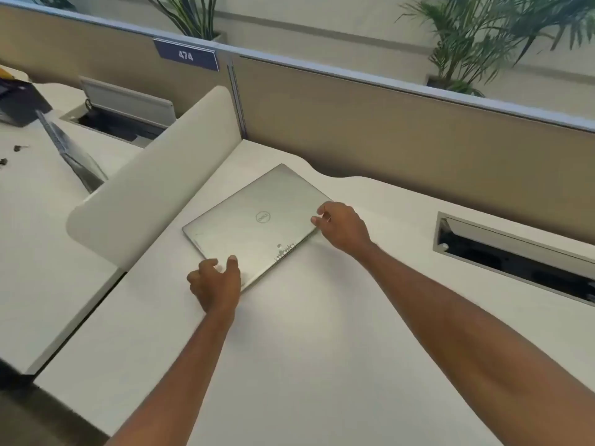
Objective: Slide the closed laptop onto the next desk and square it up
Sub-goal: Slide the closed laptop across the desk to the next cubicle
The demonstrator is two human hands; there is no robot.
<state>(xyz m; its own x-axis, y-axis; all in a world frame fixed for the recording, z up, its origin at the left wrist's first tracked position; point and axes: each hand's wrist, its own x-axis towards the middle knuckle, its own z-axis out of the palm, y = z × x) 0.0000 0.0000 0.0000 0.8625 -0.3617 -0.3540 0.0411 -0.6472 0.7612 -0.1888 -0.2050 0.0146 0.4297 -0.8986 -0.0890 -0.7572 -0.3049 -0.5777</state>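
Observation:
A closed silver laptop [257, 220] lies flat on the white desk [322, 349], turned at an angle, close to the low white divider [154, 178] on its left. My left hand [217, 283] grips the laptop's near corner, thumb on the lid. My right hand [343, 225] holds its right corner, fingers curled over the edge. Beyond the divider lies the neighbouring desk [32, 220].
An open laptop [69, 152] and a dark device [19, 101] sit on the neighbouring desk, along with small dark bits. A cable tray slot [515, 255] opens at the right. A tan partition [386, 123] with sign 474 and plants stands behind.

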